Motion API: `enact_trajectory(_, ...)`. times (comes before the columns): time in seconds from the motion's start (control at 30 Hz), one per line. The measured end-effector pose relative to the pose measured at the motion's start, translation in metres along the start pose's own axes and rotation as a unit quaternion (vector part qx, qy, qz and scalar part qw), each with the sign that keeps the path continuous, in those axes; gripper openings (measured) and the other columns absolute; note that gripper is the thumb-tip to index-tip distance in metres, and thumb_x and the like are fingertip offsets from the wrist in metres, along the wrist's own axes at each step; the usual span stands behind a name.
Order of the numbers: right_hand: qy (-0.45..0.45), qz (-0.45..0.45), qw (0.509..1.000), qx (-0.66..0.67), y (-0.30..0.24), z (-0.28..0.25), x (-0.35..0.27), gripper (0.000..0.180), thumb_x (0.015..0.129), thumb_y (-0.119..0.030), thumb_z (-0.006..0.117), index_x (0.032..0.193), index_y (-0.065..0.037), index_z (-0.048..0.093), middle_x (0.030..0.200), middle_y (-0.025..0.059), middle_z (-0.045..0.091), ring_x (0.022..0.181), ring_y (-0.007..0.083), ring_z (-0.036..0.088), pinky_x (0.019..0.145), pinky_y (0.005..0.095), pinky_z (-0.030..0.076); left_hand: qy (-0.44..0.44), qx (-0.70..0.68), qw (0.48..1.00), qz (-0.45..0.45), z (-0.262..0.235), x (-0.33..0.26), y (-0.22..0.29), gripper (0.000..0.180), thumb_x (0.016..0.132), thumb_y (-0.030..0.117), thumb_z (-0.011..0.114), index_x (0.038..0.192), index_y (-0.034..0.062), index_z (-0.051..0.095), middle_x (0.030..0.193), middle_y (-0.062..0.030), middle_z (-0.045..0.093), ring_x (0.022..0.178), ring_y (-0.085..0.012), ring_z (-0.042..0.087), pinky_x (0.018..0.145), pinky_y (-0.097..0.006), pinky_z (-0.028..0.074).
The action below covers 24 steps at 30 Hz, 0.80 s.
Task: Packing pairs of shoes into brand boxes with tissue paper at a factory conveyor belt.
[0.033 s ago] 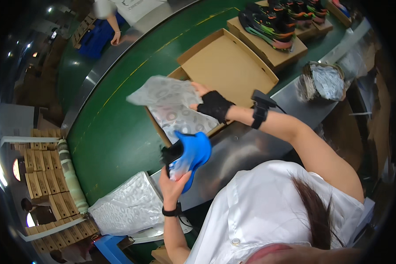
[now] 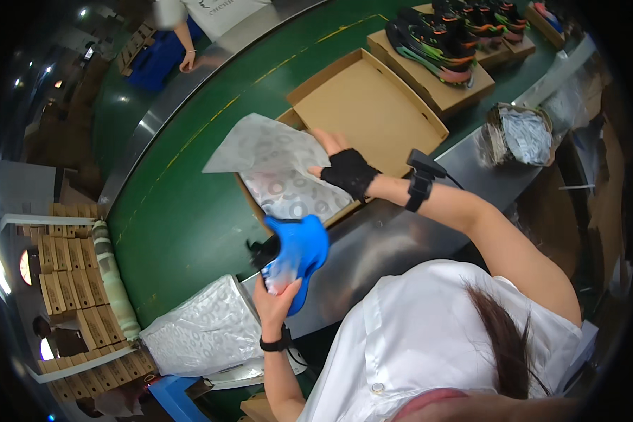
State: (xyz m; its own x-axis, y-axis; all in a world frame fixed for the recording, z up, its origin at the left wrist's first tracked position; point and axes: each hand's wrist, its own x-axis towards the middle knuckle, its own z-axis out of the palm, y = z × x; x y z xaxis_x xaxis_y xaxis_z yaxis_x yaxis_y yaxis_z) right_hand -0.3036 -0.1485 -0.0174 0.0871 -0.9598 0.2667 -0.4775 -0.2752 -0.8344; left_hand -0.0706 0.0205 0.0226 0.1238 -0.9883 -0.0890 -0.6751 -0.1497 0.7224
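My left hand (image 2: 276, 301) is wrapped round a blue shoe (image 2: 304, 247) with black and whitish parts. The shoe is tilted in front of the box's near side and somewhat blurred. My right hand (image 2: 344, 169), in a black fingerless glove, has its fingers stretched out at the right edge of patterned white tissue paper (image 2: 281, 172). I cannot tell how firmly it touches the sheet. This paper covers the lower part of an open brown shoebox (image 2: 248, 199), and one corner stands up over the far left side. Something reddish shows faintly through it. The box's lid (image 2: 366, 98) is folded back.
Dark sports shoes (image 2: 436, 53) stand on brown boxes at the far right. A basket of greyish packets (image 2: 524, 133) sits on the metal edge. Near left lies a stack of patterned paper (image 2: 204, 327), beside shelved boxes (image 2: 77, 288). Another person's hand (image 2: 188, 62) shows across the green table.
The shoe in my left hand has shifted slightly left and turned. My right hand has moved a little rightward, its fingers more spread. The paper's raised corner has changed shape.
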Motion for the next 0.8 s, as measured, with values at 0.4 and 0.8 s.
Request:
enact_trajectory(0.4,0.163,0.103,0.966,0.172,0.027,0.015,0.016,0.041,0.072,-0.004,0.051,0.112,-0.006,0.043,0.076,0.0045,0.050,0.068,0.0146,0.052,0.061,0.0247,0.043,0.021,-0.628,0.754,-0.193,0.020,0.042,-0.013,0.050,0.082,0.034,0.052,0.121,0.0058,0.038,0.114,-0.0098,0.050,0.103,-0.0231,0.049,0.089,-0.036,0.040)
enact_trajectory(0.8,0.181,0.025,0.968,0.174,0.019,-0.034,-0.037,0.015,0.071,-0.008,0.058,0.083,-0.001,0.054,0.099,0.0125,0.055,0.088,0.0191,0.053,0.076,0.0299,0.042,-0.279,-0.353,0.830,-0.329,0.152,0.205,0.017,0.060,0.081,0.055,0.044,0.108,0.0016,0.046,0.098,-0.0136,0.054,0.088,-0.0296,0.055,0.075,-0.052,0.044)
